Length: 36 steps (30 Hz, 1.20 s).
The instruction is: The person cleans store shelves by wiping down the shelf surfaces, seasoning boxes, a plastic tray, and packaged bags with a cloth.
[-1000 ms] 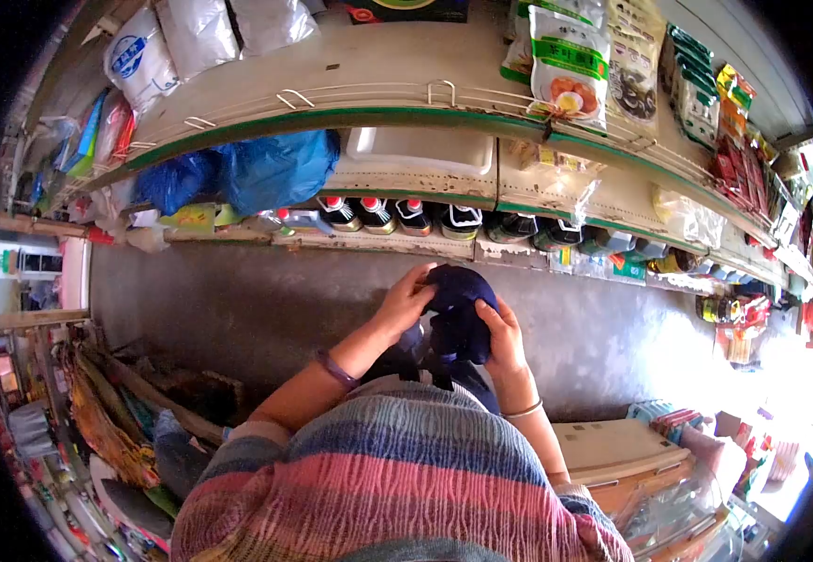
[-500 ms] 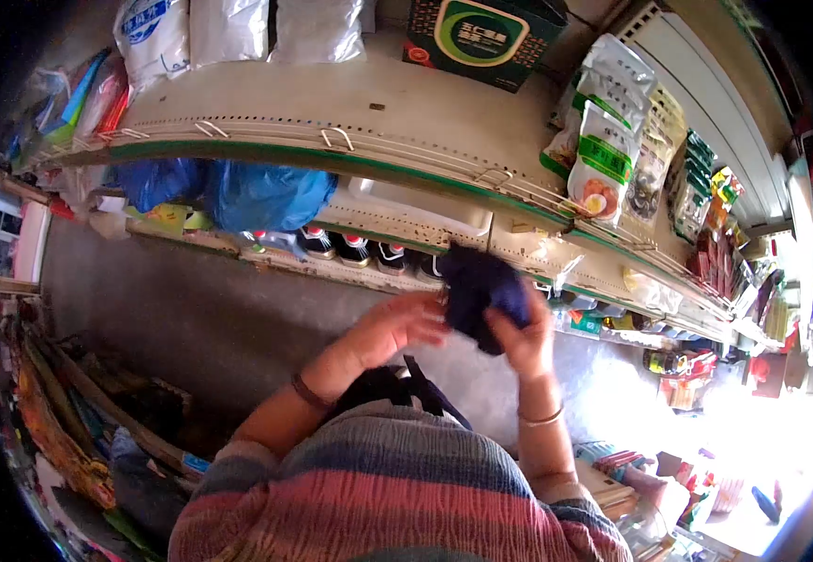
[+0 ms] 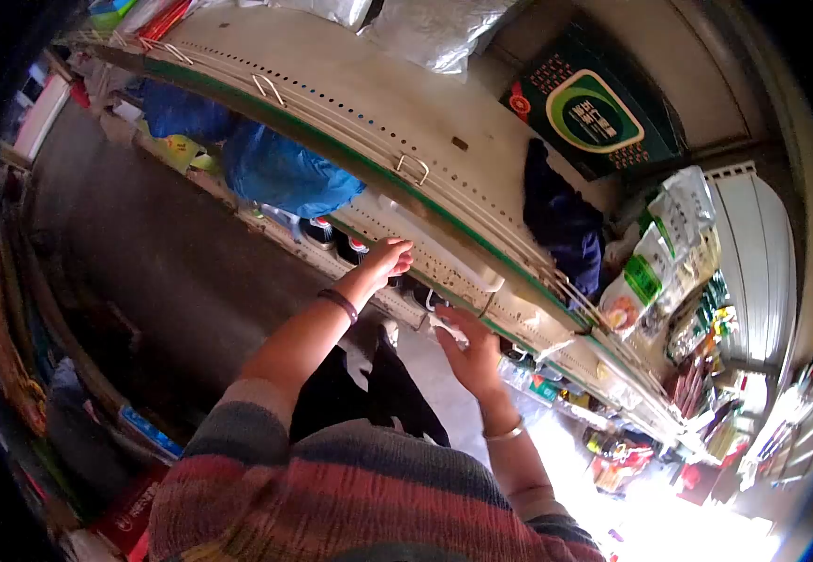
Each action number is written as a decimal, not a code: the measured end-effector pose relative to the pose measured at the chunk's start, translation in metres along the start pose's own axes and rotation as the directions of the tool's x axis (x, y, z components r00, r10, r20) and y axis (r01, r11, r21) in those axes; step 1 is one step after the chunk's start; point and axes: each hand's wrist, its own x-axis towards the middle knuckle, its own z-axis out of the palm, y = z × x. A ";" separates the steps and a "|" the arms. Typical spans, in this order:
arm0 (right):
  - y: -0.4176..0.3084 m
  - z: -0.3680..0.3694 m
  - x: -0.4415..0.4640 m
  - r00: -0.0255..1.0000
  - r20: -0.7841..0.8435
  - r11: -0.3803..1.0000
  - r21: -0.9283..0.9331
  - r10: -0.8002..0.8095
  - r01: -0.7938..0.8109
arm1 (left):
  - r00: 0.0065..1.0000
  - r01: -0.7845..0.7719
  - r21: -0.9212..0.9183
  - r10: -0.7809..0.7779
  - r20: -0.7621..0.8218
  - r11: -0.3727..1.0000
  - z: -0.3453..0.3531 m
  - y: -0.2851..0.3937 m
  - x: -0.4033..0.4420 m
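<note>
A dark navy cloth [image 3: 561, 220] lies crumpled on the upper shelf [image 3: 378, 103], draped towards its front edge between a dark green box [image 3: 594, 108] and some white-and-green food packets [image 3: 645, 267]. My left hand [image 3: 390, 262], with a dark bracelet on the wrist, is in front of the shelf edge, its fingers loosely bent and nothing visible in them. To its right, my right hand [image 3: 470, 351] is below the shelf edge, thumb and fingers apart, holding nothing. Neither hand touches the cloth.
Blue plastic bags [image 3: 285, 173] hang out below the upper shelf. Dark bottles with red caps [image 3: 350, 245] stand lower down. Silvery bags [image 3: 435, 33] sit at the shelf's back. Stacked goods [image 3: 60, 403] line the left side, and bright light floods the lower right.
The navy cloth was in my right hand; now it lies on the upper shelf, released. Both hands have come apart from it. The view has tilted and shifted, bringing the shelf closer.
</note>
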 end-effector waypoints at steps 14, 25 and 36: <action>0.310 -0.015 0.095 0.628 0.112 0.409 0.670 0.770 -0.620 | 0.963 -0.165 -0.319 0.083 -0.257 0.933 0.021 -0.059 0.131; 0.273 0.012 -0.012 0.838 0.218 0.676 0.506 0.500 -0.535 | 0.865 -0.336 0.229 0.395 -0.308 0.914 0.015 -0.028 -0.029; 0.167 0.073 -0.049 0.722 0.456 0.539 0.481 0.520 -0.692 | 0.730 -0.423 -0.022 0.326 -0.601 0.906 -0.068 -0.070 -0.216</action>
